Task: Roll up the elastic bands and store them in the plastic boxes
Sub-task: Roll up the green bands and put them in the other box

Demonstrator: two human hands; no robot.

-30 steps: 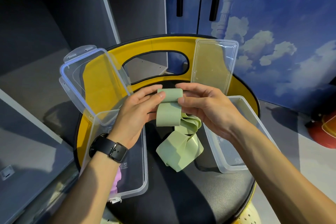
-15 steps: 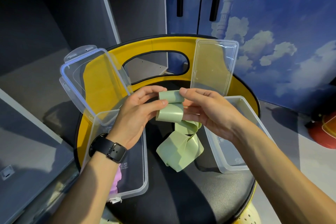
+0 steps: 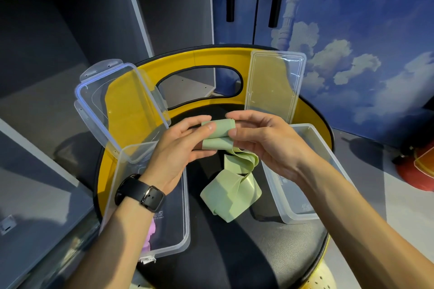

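Left box point(image 3: 180, 237) holds pink band point(image 3: 150, 234); right box point(image 3: 303, 216) bare

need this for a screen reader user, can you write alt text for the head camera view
Both hands, left hand and right hand, pinch the rolled end of a green elastic band whose loose tail lies on a black seat. Open clear plastic boxes sit at the left and right, lids raised.

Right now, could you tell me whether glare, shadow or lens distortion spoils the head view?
Head view: wide-angle bending curves the shelf edges; soft glare on the clear lid; the green band and both hands, left and right, stay sharp and evenly lit.
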